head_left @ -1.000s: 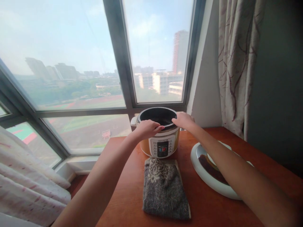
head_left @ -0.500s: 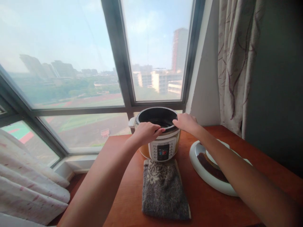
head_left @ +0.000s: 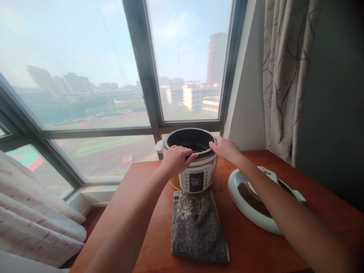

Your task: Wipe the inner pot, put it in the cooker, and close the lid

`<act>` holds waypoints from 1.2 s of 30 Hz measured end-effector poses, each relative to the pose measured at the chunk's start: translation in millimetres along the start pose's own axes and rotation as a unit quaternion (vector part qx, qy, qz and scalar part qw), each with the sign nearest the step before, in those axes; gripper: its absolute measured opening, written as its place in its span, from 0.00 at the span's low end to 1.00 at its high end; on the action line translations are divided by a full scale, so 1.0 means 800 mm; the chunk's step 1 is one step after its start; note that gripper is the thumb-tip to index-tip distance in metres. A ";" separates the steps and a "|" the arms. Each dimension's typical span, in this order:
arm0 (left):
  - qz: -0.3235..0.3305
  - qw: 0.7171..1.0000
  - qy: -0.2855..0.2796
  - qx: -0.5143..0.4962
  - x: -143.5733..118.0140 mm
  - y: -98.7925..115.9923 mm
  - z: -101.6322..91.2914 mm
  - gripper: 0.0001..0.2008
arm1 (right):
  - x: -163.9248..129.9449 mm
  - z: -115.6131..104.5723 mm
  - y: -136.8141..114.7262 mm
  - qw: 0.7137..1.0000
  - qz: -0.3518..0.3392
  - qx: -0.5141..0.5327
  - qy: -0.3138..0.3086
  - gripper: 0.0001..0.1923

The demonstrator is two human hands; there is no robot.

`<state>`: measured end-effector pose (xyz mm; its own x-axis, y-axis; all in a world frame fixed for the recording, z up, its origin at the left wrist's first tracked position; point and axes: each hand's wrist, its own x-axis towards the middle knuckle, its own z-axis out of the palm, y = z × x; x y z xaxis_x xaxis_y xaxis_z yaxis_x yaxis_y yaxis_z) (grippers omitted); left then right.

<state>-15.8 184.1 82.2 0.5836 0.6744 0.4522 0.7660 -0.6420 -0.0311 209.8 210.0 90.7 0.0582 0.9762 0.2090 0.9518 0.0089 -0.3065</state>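
A white and gold electric pressure cooker [head_left: 182,182], lidless, stands upright on the wooden table, its control panel facing me. Inside it sits a dark inner pot [head_left: 182,137]. At the front left of the opening my left hand [head_left: 176,158] is closed on the pot's rim, fingers reaching over the edge. My right hand [head_left: 226,147] pinches the same rim on the right side, its thumb over the inner edge. The hands partly cover the rim. To the right, the round lid [head_left: 241,201] lies on the table, partly behind my right forearm.
A folded grey patterned towel [head_left: 199,231] lies in front of the cooker. The wooden table [head_left: 153,235] ends short of the window frame [head_left: 99,132]. Curtains hang at the left [head_left: 36,216] and right [head_left: 284,83].
Both hands keep their hold on the rim, with only a slight shift. The view has moved a little, and more of the lid shows beside my right forearm.
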 end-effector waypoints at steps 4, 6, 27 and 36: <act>0.014 0.999 0.011 -0.028 -0.005 -0.004 0.000 0.22 | -0.016 0.006 0.055 0.999 0.021 0.037 0.014 0.30; 0.026 0.998 0.025 -0.053 -0.010 -0.011 0.001 0.20 | -0.035 0.016 0.100 0.997 0.061 0.024 0.039 0.30; -0.283 0.860 0.311 -0.288 -0.036 -0.125 0.093 0.18 | -0.127 0.097 0.269 0.988 -0.028 0.047 0.141 0.21; -0.292 0.831 0.337 -0.333 -0.033 -0.125 0.109 0.23 | -0.095 -0.039 0.186 0.952 -0.003 0.101 0.289 0.23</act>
<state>-84.2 262.0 -4.1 -0.2908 0.7279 0.6210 0.4156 -0.4885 0.7672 356.6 130.2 58.2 0.2645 0.6949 0.6688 0.8790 0.1116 -0.4636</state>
